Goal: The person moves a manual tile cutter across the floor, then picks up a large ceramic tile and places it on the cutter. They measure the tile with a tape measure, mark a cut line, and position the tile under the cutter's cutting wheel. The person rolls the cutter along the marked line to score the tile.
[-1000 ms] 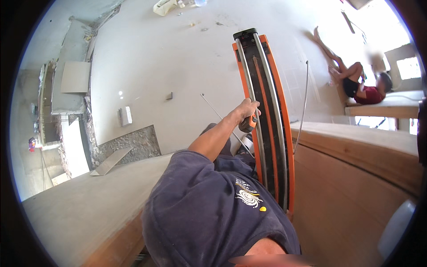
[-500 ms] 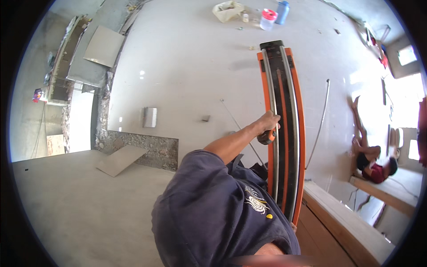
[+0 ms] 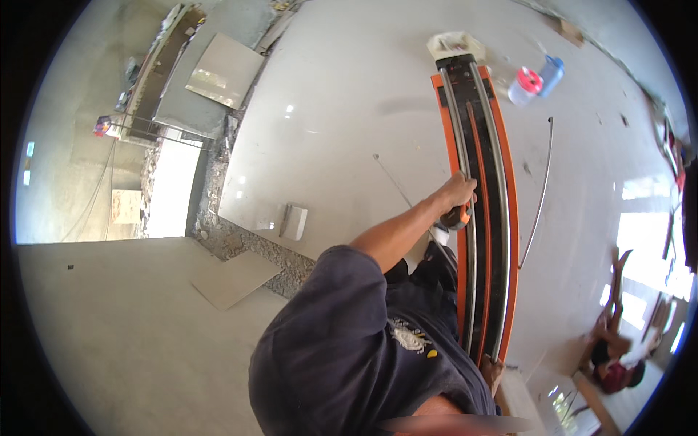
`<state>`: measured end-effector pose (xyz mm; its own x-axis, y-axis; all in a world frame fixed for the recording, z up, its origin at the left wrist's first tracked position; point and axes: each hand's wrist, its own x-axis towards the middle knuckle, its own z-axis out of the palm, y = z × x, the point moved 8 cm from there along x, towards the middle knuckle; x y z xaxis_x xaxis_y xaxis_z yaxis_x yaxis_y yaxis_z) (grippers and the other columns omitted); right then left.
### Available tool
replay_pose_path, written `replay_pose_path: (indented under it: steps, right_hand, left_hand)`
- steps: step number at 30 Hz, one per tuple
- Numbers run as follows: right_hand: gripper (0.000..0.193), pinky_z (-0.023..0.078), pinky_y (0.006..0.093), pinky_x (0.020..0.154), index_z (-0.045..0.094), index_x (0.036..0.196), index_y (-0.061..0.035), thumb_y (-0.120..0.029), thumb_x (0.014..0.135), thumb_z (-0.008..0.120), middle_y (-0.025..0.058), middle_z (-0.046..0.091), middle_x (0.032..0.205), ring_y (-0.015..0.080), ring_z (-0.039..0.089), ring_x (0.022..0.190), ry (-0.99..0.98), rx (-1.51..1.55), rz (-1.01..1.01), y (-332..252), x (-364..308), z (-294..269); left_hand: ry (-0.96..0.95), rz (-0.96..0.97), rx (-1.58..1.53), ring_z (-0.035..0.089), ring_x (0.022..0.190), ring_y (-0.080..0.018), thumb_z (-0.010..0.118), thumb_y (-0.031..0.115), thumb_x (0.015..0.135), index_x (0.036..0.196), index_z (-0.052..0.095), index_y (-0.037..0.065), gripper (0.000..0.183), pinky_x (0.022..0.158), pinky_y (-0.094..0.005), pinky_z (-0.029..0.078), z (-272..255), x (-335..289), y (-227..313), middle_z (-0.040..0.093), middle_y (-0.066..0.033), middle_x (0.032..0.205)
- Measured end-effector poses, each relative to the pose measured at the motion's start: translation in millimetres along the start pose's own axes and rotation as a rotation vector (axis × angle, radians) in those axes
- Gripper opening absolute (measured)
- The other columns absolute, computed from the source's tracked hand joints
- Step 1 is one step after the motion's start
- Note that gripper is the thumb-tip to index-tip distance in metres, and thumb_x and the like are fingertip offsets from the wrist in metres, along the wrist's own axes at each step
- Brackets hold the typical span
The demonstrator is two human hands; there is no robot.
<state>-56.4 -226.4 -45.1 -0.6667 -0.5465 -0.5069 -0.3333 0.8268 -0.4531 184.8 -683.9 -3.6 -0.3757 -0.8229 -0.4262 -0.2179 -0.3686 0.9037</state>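
Tile cutter (image 3: 492,218): long axis near-vertical, right of frame centre
My left fingers (image 3: 466,184): curled round its left rail (image 3: 471,269), above mid-length
My right fingers (image 3: 493,373): by its lower end; grip, cannot tell

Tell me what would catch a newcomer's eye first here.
First, the long orange-and-black rail tool just right of centre, with the left hand closed on its left side and the right hand at its lower end. Next, the red-lidded container and blue bottle on the pale floor, upper right. Then a person in a red top, lower right.
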Motion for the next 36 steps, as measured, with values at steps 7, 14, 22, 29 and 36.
replay_pose_path:
  steps: [7,14,22,29,36]
  right_hand:
    - [0.03,0.037,0.0416,0.047,0.056,0.064,0.0044,-0.023,0.078,0.059,0.015,0.047,0.049,0.0204,0.047,0.046,-0.071,-0.341,-0.164,-130.4,36.5,-1.9]
    - [0.038,0.044,0.0473,0.058,0.064,0.075,0.0045,-0.033,0.075,0.06,0.0253,0.059,0.065,0.0368,0.063,0.065,-0.013,-0.529,-0.161,-292.3,54.3,65.3]
    - [0.034,0.04,0.042,0.049,0.058,0.064,0.0051,-0.027,0.073,0.061,0.0139,0.05,0.051,0.0185,0.049,0.05,-0.059,-0.428,-0.169,-476.1,44.5,155.9]
    - [0.031,0.042,0.0415,0.051,0.061,0.07,0.006,-0.025,0.074,0.063,0.0141,0.052,0.052,0.0188,0.052,0.052,-0.09,-0.432,-0.118,-610.5,91.2,231.3]
    - [0.036,0.047,0.046,0.061,0.062,0.075,0.0071,-0.028,0.073,0.06,0.0282,0.058,0.068,0.0408,0.063,0.069,-0.153,-0.393,-0.216,-798.5,168.3,302.8]
  left_hand:
    - [0.017,0.194,0.283,0.064,0.068,-0.0212,0.045,0.017,0.088,0.083,0.058,-0.003,0.024,0.06,-0.0368,0.05,-115.4,42.7,10.1,0.066,-0.0135,0.076]
    - [0.237,-0.135,-0.38,0.059,0.055,-0.0192,0.048,0.018,0.089,0.089,0.052,-0.012,0.03,0.048,-0.0342,0.048,-289.9,86.4,-41.4,0.064,-0.0155,0.072]
    - [0.209,-0.081,-0.287,0.061,0.063,-0.0199,0.046,0.021,0.091,0.092,0.052,-0.01,0.032,0.056,-0.0356,0.048,-475.7,144.3,18.4,0.063,-0.0151,0.073]
    - [0.283,-0.217,-0.319,0.063,0.072,-0.0228,0.046,0.023,0.09,0.104,0.05,-0.01,0.035,0.062,-0.0366,0.051,-611.9,232.3,68.9,0.065,-0.0171,0.085]
    - [0.338,-0.174,-0.354,0.06,0.06,-0.0202,0.046,0.02,0.092,0.098,0.05,-0.008,0.029,0.049,-0.0327,0.049,-749.9,359.8,118.9,0.063,-0.0171,0.074]
